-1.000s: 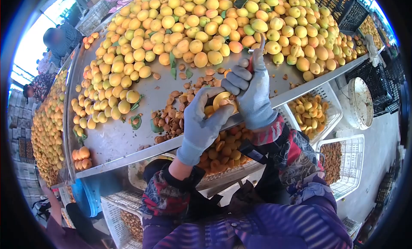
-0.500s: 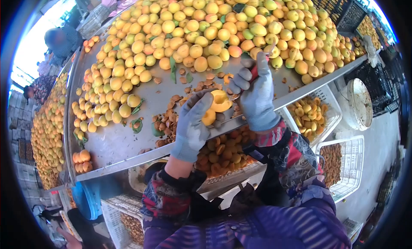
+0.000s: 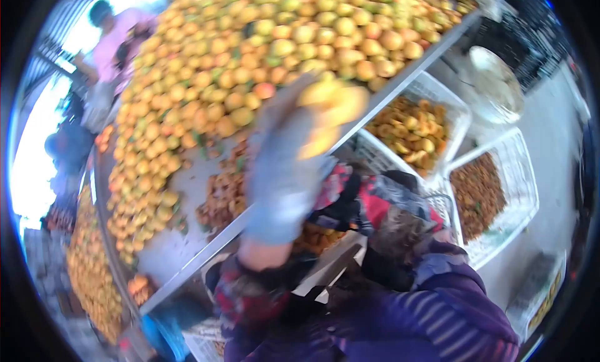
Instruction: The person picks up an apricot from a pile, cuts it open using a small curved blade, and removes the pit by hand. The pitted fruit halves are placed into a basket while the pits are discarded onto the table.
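Observation:
My left hand (image 3: pixel 284 168), in a grey-blue glove and smeared by motion, is closed around opened apricot halves (image 3: pixel 334 109), their yellow-orange flesh showing. It is raised over the edge of the metal table (image 3: pixel 159 259). Behind it my right hand is almost wholly hidden; its patterned sleeve (image 3: pixel 400 203) shows, but not its fingers or anything in them. A large heap of whole apricots (image 3: pixel 231 74) covers much of the table. Brown apricot pits (image 3: pixel 222 199) lie in a pile left of my left hand.
A white crate (image 3: pixel 464 121) of apricot halves stands right of the table, beside another white crate (image 3: pixel 525 187) of brown pits. Behind them is a whitish bucket (image 3: pixel 500 90). A blue bucket (image 3: pixel 165 337) sits lower left. A person in pink (image 3: pixel 122 40) is at the far left.
The view has swung toward the right-hand crates. My left hand has lifted with the apricot halves. My right hand, earlier holding a red-handled tool, has dropped behind my left.

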`<state>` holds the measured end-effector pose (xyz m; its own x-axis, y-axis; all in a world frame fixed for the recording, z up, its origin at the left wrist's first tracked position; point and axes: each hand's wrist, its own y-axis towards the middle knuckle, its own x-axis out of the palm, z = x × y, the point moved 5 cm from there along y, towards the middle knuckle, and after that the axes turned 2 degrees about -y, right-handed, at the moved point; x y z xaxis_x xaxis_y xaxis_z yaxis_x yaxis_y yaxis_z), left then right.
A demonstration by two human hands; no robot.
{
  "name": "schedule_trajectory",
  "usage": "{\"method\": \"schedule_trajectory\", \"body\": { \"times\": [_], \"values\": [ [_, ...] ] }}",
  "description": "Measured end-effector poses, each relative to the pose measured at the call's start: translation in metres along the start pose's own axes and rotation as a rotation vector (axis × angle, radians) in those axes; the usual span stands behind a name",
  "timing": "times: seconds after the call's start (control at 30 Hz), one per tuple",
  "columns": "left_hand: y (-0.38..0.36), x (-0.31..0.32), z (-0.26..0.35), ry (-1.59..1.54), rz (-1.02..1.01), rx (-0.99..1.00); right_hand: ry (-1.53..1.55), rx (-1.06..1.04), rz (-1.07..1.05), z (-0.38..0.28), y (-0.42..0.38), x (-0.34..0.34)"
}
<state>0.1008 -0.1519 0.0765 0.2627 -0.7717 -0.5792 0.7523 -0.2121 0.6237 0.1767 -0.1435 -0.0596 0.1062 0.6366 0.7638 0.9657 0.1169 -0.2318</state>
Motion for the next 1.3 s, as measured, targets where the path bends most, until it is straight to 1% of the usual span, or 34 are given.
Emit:
{"method": "schedule_trajectory", "body": {
  "times": [0.07, 0.1, 0.13, 0.17, 0.23, 0.27, 0.3, 0.33, 0.37, 0.4, 0.43, 0.47, 0.53, 0.57, 0.6, 0.67, 0.7, 0.77, 0.8, 0.83, 0.87, 0.9, 0.93, 0.97, 1.0, 1.03, 1.07, 1.1, 1.13, 1.17, 1.23, 1.3],
  "values": [
    [0.016, 0.046, 0.002, -0.617, 0.039, -0.489, -0.001, -0.042, -0.063, 0.000, 0.008, -0.020],
    [0.018, 0.055, 0.005, -0.566, 0.133, -0.313, -0.001, -0.076, -0.085, -0.001, 0.012, -0.022],
    [0.022, 0.053, 0.007, -0.520, 0.212, -0.129, 0.009, -0.055, -0.116, -0.006, 0.011, -0.016],
    [0.017, 0.047, -0.004, -0.497, 0.223, -0.130, 0.010, -0.011, -0.099, -0.013, 0.010, -0.015],
    [0.010, 0.017, -0.025, -0.351, 0.180, -0.307, 0.001, 0.064, -0.050, -0.038, 0.001, -0.010],
    [0.009, -0.001, -0.042, -0.334, 0.238, -0.376, -0.003, 0.097, -0.023, -0.048, -0.002, -0.008],
    [0.002, -0.016, -0.059, -0.486, 0.299, -0.551, -0.007, 0.129, 0.006, -0.053, -0.004, -0.009],
    [-0.011, -0.033, -0.095, -0.347, 0.342, -0.558, 0.018, 0.151, 0.010, -0.054, -0.003, -0.009],
    [-0.026, -0.043, -0.143, -0.232, 0.423, -0.445, 0.020, 0.155, 0.001, -0.054, -0.003, -0.010],
    [-0.042, -0.053, -0.180, -0.073, 0.316, -0.564, 0.022, 0.158, -0.006, -0.054, -0.003, -0.010],
    [-0.052, -0.062, -0.202, 0.084, 0.207, -0.678, 0.026, 0.158, -0.010, -0.052, -0.004, -0.008],
    [-0.052, -0.068, -0.207, 0.084, 0.206, -0.675, 0.026, 0.174, -0.014, -0.052, -0.006, -0.007],
    [-0.052, -0.068, -0.205, 0.517, 0.020, -0.627, 0.021, 0.192, -0.006, -0.051, -0.011, -0.008],
    [-0.050, -0.067, -0.209, 0.503, -0.041, -0.727, -0.011, 0.198, -0.025, -0.050, -0.014, -0.005],
    [-0.046, -0.066, -0.208, 0.499, -0.042, -0.730, -0.042, 0.204, -0.047, -0.049, -0.016, -0.002],
    [-0.038, -0.062, -0.210, 0.564, -0.122, -0.723, -0.058, 0.224, -0.048, -0.049, -0.017, -0.001],
    [-0.036, -0.061, -0.212, 0.563, -0.120, -0.723, -0.070, 0.244, -0.050, -0.048, -0.017, 0.000],
    [-0.037, -0.057, -0.217, 0.694, -0.232, -0.725, -0.078, 0.258, -0.052, -0.048, -0.017, 0.001],
    [-0.040, -0.061, -0.222, 0.695, -0.228, -0.726, -0.082, 0.271, -0.054, -0.048, -0.018, 0.002],
    [-0.047, -0.071, -0.226, 0.264, -0.023, -0.858, -0.081, 0.270, -0.059, -0.049, -0.020, 0.003],
    [-0.054, -0.075, -0.230, -0.176, 0.180, -0.954, -0.142, 0.251, -0.147, -0.051, -0.025, 0.009],
    [-0.061, -0.077, -0.227, -0.172, 0.181, -0.953, -0.203, 0.232, -0.234, -0.053, -0.030, 0.014],
    [-0.065, -0.076, -0.208, -0.648, 0.319, -0.941, -0.201, 0.235, -0.240, -0.054, -0.035, 0.017],
    [-0.068, -0.075, -0.191, -1.124, 0.454, -0.887, -0.254, 0.232, -0.316, -0.055, -0.042, 0.024],
    [-0.074, -0.079, -0.185, -1.119, 0.465, -0.882, -0.309, 0.229, -0.394, -0.054, -0.047, 0.031],
    [-0.077, -0.078, -0.175, -1.291, 0.427, -0.833, -0.393, 0.227, -0.442, -0.051, -0.048, 0.033],
    [-0.079, -0.077, -0.164, -1.463, 0.385, -0.778, -0.397, 0.233, -0.450, -0.048, -0.051, 0.035],
    [-0.083, -0.077, -0.153, -1.489, 0.407, -0.716, -0.449, 0.250, -0.499, -0.046, -0.055, 0.039],
    [-0.086, -0.076, -0.145, -1.492, 0.418, -0.711, -0.504, 0.265, -0.548, -0.042, -0.058, 0.042],
    [-0.088, -0.077, -0.138, -1.458, 0.403, -0.664, -0.512, 0.269, -0.553, -0.038, -0.060, 0.040],
    [-0.088, -0.083, -0.119, -1.401, 0.407, -0.598, -0.638, 0.253, -0.803, -0.028, -0.071, 0.043],
    [-0.095, -0.086, -0.119, -1.402, 0.399, -0.556, -0.719, 0.286, -0.802, -0.028, -0.080, 0.049]
  ]
}}
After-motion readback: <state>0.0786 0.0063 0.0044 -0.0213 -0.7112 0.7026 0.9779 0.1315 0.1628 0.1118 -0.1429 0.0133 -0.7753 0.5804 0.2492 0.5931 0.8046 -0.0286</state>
